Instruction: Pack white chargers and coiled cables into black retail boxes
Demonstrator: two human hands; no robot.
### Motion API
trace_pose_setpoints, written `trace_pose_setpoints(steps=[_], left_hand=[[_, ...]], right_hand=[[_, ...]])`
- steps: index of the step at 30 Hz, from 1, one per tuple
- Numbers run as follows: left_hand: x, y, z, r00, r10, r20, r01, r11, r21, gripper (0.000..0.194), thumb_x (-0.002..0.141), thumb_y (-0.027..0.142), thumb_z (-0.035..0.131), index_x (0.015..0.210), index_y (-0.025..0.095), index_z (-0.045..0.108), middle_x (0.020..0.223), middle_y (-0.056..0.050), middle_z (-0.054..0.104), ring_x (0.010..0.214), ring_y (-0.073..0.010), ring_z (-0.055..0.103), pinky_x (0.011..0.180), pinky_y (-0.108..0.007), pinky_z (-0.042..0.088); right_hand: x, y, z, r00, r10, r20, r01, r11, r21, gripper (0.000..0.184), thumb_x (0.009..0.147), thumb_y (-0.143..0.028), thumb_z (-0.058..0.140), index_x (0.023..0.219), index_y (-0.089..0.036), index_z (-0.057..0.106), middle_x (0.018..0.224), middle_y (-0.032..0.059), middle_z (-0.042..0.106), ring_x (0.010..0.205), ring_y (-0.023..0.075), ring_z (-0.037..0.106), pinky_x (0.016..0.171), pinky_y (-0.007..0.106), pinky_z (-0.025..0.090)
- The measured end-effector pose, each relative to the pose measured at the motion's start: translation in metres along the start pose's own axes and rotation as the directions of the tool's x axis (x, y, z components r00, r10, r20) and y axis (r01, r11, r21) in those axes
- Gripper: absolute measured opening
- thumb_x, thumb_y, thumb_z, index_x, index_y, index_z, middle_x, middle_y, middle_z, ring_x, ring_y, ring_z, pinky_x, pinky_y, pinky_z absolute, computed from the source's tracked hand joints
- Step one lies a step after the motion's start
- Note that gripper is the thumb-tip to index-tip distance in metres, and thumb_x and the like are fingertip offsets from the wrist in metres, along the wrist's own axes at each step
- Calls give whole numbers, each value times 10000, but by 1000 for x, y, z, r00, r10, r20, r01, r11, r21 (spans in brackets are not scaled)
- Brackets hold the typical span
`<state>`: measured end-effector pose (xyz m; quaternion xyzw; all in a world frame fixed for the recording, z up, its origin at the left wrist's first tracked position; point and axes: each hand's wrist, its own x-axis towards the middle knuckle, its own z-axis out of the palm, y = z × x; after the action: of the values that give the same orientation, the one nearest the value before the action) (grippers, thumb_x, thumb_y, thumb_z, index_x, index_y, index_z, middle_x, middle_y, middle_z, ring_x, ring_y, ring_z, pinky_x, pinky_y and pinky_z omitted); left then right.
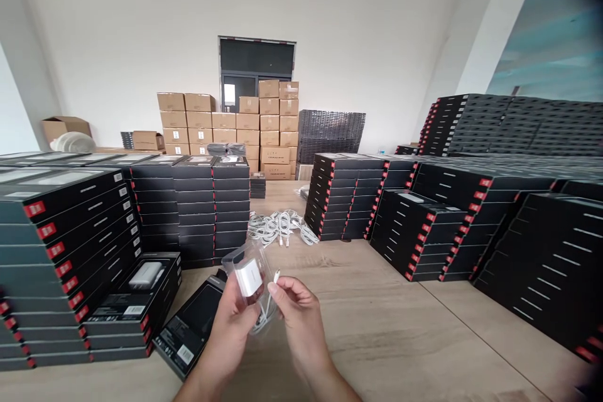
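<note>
Pale wood-grain tabletop [362, 317] fills the lower middle of the frame, and just above its near edge the left hand [232, 317] is closed round a clear plastic tray [265, 267] holding a white charger block [250, 277]. Close on its right, the right hand [299, 306] pinches a white cable [264, 316] near its connector, thumb against fingers. Tray and charger lean up and slightly left; the connector points upward just right of them, so the right hand is nearer to it. Beyond the left wrist, at lower left, a black box [200, 314] slants from lower left to upper right. Farther off, at centre, lie bundled white cables [279, 226], flanked by stacked black boxes [195, 207], with brown cartons [235, 127] behind.
</note>
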<state>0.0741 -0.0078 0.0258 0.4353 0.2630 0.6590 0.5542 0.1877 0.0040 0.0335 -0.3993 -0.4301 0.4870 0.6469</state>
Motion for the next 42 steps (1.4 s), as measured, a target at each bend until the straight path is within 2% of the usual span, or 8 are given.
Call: trace_pose_setpoints(steps=[6, 9, 12, 16, 23, 33, 38, 42], left_hand=[[1, 0, 0, 1000, 6, 15, -7, 999, 31, 598, 750, 195, 675, 1312, 248, 478, 1299, -87, 605, 1197, -271, 545, 1025, -399, 392], [2, -1, -5, 999, -43, 32, 43, 999, -2, 579, 731, 169, 682, 1284, 220, 519, 1285, -104, 617, 1197, -288, 548, 1035, -416, 382], [3, 0, -10, 995, -91, 49, 95, 993, -76, 544, 710, 132, 667, 1238, 213, 561, 1236, -98, 649, 1157, -290, 575, 1004, -415, 405], [3, 5, -10, 983, -160, 85, 174, 966, -190, 594, 665, 96, 654, 1239, 217, 565, 1161, -94, 683, 1068, -302, 622, 923, -418, 453], [2, 7, -11, 970, -221, 98, 239, 943, -233, 656, 613, 87, 685, 1243, 227, 571, 1125, -82, 700, 1030, -286, 641, 926, -395, 443], [-1, 5, -11, 963, -247, 109, 264, 948, -179, 579, 627, 115, 716, 1189, 205, 609, 1083, -95, 709, 988, -277, 648, 877, -376, 462], [-1, 5, -8, 969, -231, 89, 243, 956, -164, 559, 612, 106, 733, 1153, 215, 644, 1132, -72, 695, 1058, -259, 617, 951, -354, 424], [-1, 8, -3, 972, -229, 59, 236, 949, -209, 524, 636, 113, 739, 1143, 207, 644, 1073, -75, 707, 984, -246, 634, 905, -358, 445]], right_hand=[[3, 3, -2, 990, 138, 4, -137, 986, 95, 267, 652, -415, 786, 700, -160, 727, 658, 28, 647, 570, 123, 487, 449, 196, 305], [5, 2, -4, 978, 208, 19, -208, 965, 157, 333, 617, -395, 819, 828, -164, 708, 675, 29, 672, 574, 121, 517, 452, 180, 315], [6, 3, -5, 982, 188, -8, -182, 964, 194, 421, 616, -382, 830, 936, -187, 637, 641, 0, 669, 545, 108, 517, 463, 175, 334], [8, 3, -7, 997, 35, 68, -39, 997, 63, 354, 688, -386, 774, 938, -165, 655, 625, -4, 664, 511, 94, 480, 473, 194, 357], [6, -4, -6, 984, 7, 178, 6, 997, -71, 416, 733, -331, 723, 1102, -147, 674, 698, 24, 700, 636, 152, 583, 623, 264, 460], [16, -5, -21, 947, 204, 249, -177, 976, -124, 408, 721, -369, 726, 1080, -174, 727, 624, -18, 657, 526, 102, 499, 558, 238, 431], [17, -2, -23, 968, 49, 245, 27, 954, -298, 320, 798, -316, 620, 1054, -166, 741, 810, 60, 753, 779, 212, 667, 797, 349, 505], [11, 4, -18, 958, -168, 231, 264, 829, -493, 309, 853, -270, 533, 1078, -191, 729, 1041, 104, 740, 951, 245, 675, 886, 355, 489]])
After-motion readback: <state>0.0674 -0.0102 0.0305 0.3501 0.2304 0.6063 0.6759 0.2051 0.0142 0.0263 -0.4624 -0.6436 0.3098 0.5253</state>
